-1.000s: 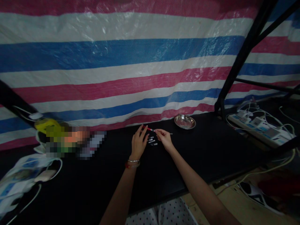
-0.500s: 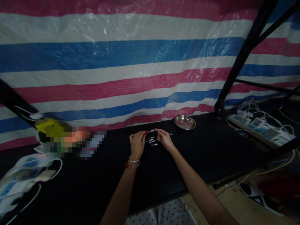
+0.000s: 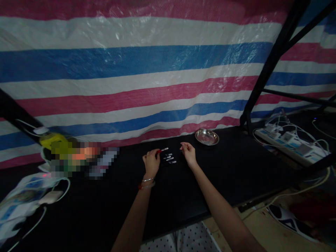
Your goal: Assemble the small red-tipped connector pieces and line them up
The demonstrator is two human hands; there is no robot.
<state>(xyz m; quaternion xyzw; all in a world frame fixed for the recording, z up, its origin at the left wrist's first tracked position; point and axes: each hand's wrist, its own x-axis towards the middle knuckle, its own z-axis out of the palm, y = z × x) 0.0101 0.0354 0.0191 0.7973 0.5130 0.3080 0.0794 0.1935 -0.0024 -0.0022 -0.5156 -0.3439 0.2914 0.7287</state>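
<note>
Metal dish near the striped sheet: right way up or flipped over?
Right way up: the metal dish shows its hollow inside, with the rim around it facing upward.

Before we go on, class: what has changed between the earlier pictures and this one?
The right hand has let go of the red pen and moved right. The left hand, still on the pen, has drawn it slightly left. The metal dish and dark pens stayed put.

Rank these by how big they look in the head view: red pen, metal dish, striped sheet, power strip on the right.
1. Striped sheet
2. Power strip
3. Metal dish
4. Red pen, its visible part only; the left hand covers some
</note>
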